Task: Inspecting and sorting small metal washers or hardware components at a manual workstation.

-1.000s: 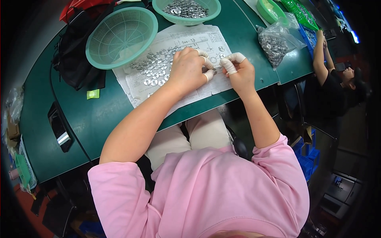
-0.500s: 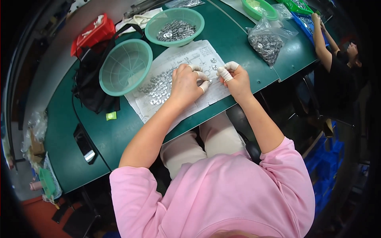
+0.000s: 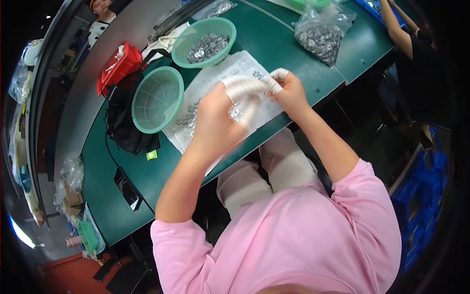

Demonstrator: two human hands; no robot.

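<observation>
My left hand (image 3: 219,116) hovers over a printed paper sheet (image 3: 210,77) on the green table. White coverings wrap its fingers, which are smeared by motion, so their grip is unclear. At the sheet's right side, my right hand (image 3: 290,93) has thumb and forefinger pinched together, also in white coverings; whatever lies between them is too small to make out. The left fingertips come close to the right ones, and I cannot tell whether they touch. Small shiny metal pieces (image 3: 187,118) are spread on the sheet, several beneath my left hand and partly hidden by it.
Beyond the sheet stand a green bowl (image 3: 228,30) of metal pieces and another green mesh bowl (image 3: 156,98). A clear bag (image 3: 318,43) of metal pieces lies at right. Left are a red basket (image 3: 120,71), black bag (image 3: 120,112) and phone (image 3: 127,189). A co-worker's arm (image 3: 395,29) shows far right.
My left hand has risen off the metal pieces, its fingers swinging toward my right hand. The right hand stays pinched. The whole view has shifted and tilted slightly.
</observation>
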